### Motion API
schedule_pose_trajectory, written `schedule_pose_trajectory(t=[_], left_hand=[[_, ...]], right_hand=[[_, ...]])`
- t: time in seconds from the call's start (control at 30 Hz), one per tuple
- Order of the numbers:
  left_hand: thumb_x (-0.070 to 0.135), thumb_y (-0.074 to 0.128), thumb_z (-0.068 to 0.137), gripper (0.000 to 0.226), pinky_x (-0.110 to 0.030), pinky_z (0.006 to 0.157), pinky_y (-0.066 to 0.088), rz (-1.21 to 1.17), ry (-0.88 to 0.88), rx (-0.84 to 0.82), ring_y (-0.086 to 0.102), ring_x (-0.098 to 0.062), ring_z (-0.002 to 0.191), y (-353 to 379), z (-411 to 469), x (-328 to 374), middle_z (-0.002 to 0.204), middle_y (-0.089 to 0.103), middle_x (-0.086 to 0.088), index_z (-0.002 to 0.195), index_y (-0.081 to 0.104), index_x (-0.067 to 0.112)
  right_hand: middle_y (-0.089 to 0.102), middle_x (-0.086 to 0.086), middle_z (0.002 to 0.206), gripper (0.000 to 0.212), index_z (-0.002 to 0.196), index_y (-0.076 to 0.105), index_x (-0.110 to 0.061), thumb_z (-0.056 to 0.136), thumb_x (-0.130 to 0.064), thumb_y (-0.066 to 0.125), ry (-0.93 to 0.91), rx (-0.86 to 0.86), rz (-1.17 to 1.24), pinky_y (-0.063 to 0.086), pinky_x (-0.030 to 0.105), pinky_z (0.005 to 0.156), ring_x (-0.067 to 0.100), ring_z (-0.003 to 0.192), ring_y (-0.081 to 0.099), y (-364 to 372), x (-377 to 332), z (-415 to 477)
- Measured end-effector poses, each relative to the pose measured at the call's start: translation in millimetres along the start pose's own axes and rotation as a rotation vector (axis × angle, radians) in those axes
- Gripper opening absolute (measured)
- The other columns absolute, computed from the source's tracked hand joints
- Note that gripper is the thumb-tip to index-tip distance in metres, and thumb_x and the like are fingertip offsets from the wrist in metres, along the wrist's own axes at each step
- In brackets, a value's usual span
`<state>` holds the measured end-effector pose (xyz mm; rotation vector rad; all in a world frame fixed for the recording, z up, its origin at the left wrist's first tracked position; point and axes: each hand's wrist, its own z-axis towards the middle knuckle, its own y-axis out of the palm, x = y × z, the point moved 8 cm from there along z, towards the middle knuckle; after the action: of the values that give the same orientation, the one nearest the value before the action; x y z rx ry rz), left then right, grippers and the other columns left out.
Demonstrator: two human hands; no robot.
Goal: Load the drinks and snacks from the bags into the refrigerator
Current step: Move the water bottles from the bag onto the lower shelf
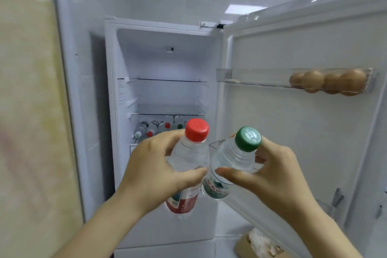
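Note:
My left hand (150, 165) grips a clear water bottle with a red cap and red label (189, 153) by its shoulder. My right hand (270, 172) grips a clear water bottle with a green cap and green label (234, 155). Both bottles are held up side by side, almost touching, in front of the open refrigerator (165, 65). Several bottles with red and green caps (159, 128) lie on the fridge's lower shelf, just beyond my hands.
The fridge door (303, 132) stands open to the right; its upper clear rack (251, 78) holds several brown eggs (326, 82). Two glass shelves (167, 79) above the bottles are bare. A brown bag with white contents (259, 241) sits on the floor at lower right. A wall runs along the left.

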<state>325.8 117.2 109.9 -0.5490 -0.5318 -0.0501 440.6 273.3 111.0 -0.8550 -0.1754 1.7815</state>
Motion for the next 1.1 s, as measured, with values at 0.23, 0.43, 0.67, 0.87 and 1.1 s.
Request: schedule_pose_trajectory(t=[0.23, 0.43, 0.67, 0.87, 1.1], left_hand=[[0.045, 0.085, 0.057, 0.051, -0.020, 0.080, 0.050, 0.025, -0.048, 0.024, 0.062, 0.008, 0.089, -20.4, 28.8, -77.4, 0.094, 0.065, 0.033, 0.099, 0.057, 0.054], [0.053, 0.079, 0.055, 0.049, -0.021, 0.079, 0.052, 0.017, -0.075, 0.002, 0.062, 0.007, 0.089, -28.4, 66.9, -152.7, 0.094, 0.065, 0.032, 0.100, 0.057, 0.052], [0.059, 0.073, 0.053, 0.048, -0.023, 0.079, 0.053, 0.011, -0.120, -0.045, 0.063, 0.005, 0.088, -14.9, 101.3, -225.6, 0.093, 0.066, 0.031, 0.099, 0.060, 0.050], [0.059, 0.069, 0.053, 0.047, -0.031, 0.079, 0.055, 0.025, -0.156, -0.052, 0.064, 0.002, 0.085, 12.0, 134.7, -270.3, 0.090, 0.068, 0.026, 0.097, 0.060, 0.047], [0.055, 0.072, 0.056, 0.051, -0.031, 0.078, 0.056, 0.087, -0.175, -0.021, 0.064, 0.002, 0.085, 41.8, 174.9, -307.2, 0.093, 0.066, 0.027, 0.103, 0.054, 0.054]], right_hand=[[0.068, -0.032, 0.088, 0.042, 0.094, 0.067, -0.038, 0.057, -0.047, 0.084, -0.034, 0.000, 0.041, 0.047, 0.008, 0.077, -0.007, 0.083, 0.065, 68.7, 8.8, 50.9], [0.070, -0.029, 0.086, 0.040, 0.092, 0.068, -0.034, 0.057, -0.044, 0.086, 0.019, -0.011, 0.056, 0.053, 0.017, 0.074, -0.005, 0.081, 0.067, 131.2, 32.4, 99.4], [0.070, -0.027, 0.083, 0.042, 0.090, 0.068, -0.033, 0.056, -0.047, 0.085, 0.088, 0.033, 0.004, 0.055, 0.030, 0.075, -0.001, 0.079, 0.067, 174.5, 75.0, 133.1], [0.070, -0.028, 0.085, 0.046, 0.096, 0.067, -0.036, 0.055, -0.051, 0.083, 0.102, 0.051, -0.010, 0.055, 0.037, 0.076, -0.001, 0.082, 0.067, 199.0, 121.7, 167.0], [0.062, -0.043, 0.090, 0.045, 0.091, 0.058, -0.050, 0.056, -0.043, 0.085, 0.064, 0.090, 0.132, 0.043, 0.001, 0.070, -0.017, 0.087, 0.059, 224.8, 170.8, 210.8]])
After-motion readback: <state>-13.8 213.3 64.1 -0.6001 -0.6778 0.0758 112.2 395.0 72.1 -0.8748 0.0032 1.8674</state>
